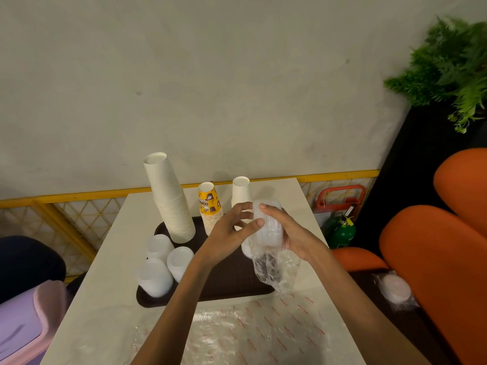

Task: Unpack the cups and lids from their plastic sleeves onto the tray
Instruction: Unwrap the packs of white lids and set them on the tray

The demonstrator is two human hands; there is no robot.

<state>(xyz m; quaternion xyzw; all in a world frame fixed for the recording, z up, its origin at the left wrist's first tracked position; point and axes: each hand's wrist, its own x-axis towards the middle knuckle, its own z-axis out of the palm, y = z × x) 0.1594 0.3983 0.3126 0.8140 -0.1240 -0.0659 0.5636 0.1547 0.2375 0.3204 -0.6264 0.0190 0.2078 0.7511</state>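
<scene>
1. The right hand (288, 234) gripped a stack of lids (268, 230) from its right side, fingers curled round it and one fingertip over its upper end.
2. The left hand (232, 233) met the same stack from the left. Its fingers were spread and bent, with the thumb tip pressed against the stack and the forefinger at its top.
3. The stack was held upright above the right part of the tray (147, 299), clear of its surface.
4. A clear plastic sleeve (272, 272) hung crumpled from the bottom of the stack, reaching down to the tray's near edge.
5. On the tray's far edge stood a tall white cup stack (171, 201), a yellow printed cup stack (210, 209) and a shorter white cup stack (241, 191), all mouth down.
6. Three lid stacks (180, 262) sat close together at the tray's left end.
7. The tray lay in the middle of the tabletop (110, 259). An empty plastic wrap (263, 327) lay flat along the tabletop's near edge.
8. Another sleeved lid stack (395, 288) lay off the table, to the right.
</scene>
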